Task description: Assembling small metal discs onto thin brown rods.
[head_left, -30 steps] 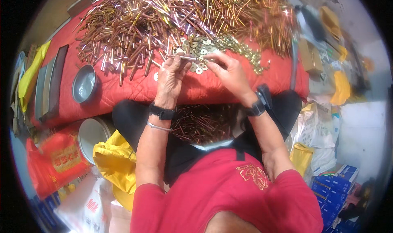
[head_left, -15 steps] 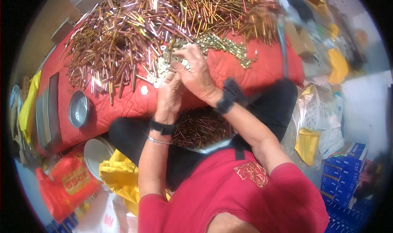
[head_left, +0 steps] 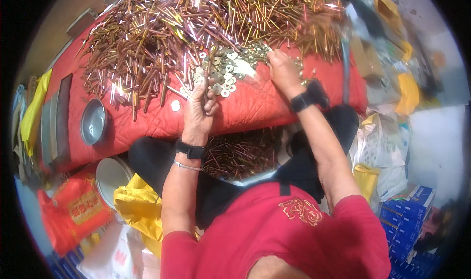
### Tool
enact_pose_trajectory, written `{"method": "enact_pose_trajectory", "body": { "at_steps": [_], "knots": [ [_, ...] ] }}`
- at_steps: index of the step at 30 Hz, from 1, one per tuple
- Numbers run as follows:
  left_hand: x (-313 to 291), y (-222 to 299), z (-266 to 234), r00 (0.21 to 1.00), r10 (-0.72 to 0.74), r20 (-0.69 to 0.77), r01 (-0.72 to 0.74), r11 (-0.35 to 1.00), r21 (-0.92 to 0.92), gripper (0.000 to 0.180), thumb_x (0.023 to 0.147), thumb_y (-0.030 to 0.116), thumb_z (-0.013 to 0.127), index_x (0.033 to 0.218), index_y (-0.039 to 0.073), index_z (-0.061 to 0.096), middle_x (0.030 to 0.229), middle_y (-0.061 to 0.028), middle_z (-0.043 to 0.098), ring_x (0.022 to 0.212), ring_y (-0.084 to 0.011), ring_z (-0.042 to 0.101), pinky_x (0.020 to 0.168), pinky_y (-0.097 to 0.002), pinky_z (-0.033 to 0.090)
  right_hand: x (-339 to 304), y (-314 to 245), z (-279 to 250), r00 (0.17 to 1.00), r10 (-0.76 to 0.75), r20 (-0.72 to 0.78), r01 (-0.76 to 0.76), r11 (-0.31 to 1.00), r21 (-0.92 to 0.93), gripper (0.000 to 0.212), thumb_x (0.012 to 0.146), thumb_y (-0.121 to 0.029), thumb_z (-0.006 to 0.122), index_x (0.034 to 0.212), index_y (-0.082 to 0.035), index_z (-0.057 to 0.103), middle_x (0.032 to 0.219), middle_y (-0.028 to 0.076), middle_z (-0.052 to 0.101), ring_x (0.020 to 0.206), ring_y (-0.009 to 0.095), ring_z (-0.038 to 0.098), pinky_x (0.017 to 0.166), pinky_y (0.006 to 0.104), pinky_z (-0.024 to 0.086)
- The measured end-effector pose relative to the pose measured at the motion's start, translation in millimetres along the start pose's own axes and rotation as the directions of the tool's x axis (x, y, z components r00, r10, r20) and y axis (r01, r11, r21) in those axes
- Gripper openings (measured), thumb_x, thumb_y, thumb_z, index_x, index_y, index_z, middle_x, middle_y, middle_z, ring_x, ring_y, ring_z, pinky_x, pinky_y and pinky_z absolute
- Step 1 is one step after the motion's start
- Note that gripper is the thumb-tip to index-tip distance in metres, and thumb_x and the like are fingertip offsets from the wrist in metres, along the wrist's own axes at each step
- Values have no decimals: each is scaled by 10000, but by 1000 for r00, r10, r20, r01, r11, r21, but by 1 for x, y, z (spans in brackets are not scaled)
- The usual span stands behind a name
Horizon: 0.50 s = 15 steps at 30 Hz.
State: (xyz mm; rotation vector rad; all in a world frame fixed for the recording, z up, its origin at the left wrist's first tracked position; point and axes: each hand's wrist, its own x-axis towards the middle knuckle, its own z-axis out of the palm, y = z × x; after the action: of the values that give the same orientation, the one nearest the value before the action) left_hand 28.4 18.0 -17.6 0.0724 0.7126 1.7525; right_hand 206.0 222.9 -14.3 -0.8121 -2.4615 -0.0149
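Red quilted worktop (head_left: 147, 124): large heap of brass rods (head_left: 206, 28) unsorted at the back, washers (head_left: 223, 75) piled near its front edge, my left hand (head_left: 200, 113) pinching one rod upright, right hand (head_left: 280, 69) closed over washers; I judge most remains.

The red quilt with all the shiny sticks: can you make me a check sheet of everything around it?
Surface: red quilted cloth, spread flat.
Job's things: heap of copper and brass rods; patch of round washers at its near edge.
Clutter: metal bowl on the cloth; more rods in the lap.
Hands: left hand pinches a thin rod; right hand rests in the washers.
Cables: nothing seen.
Surroundings: yellow bag, blue boxes, sacks.
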Motion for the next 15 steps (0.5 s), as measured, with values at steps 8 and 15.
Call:
{"method": "enact_pose_trajectory", "body": {
  "at_steps": [8,15],
  "knots": [
    [-8,0,12,998,-46,34,37,970,242,256,922,246,574,1046,25,612,669,53,471,443,-16,324,389,-165,238,-4,-32,-28,998,22,64,-39,959,280,125,808,-73,577,903,-4,535,875,169,538,834,350,573,737,419,473],
    [-20,-2,23,994,61,89,-95,892,442,253,909,283,614,883,42,685,595,92,413,450,0,262,415,-182,159,-1,-99,-57,911,118,394,-404,72,912,119,937,-46,519,989,21,602,950,70,649,856,152,664,775,273,530]
  ]
}}
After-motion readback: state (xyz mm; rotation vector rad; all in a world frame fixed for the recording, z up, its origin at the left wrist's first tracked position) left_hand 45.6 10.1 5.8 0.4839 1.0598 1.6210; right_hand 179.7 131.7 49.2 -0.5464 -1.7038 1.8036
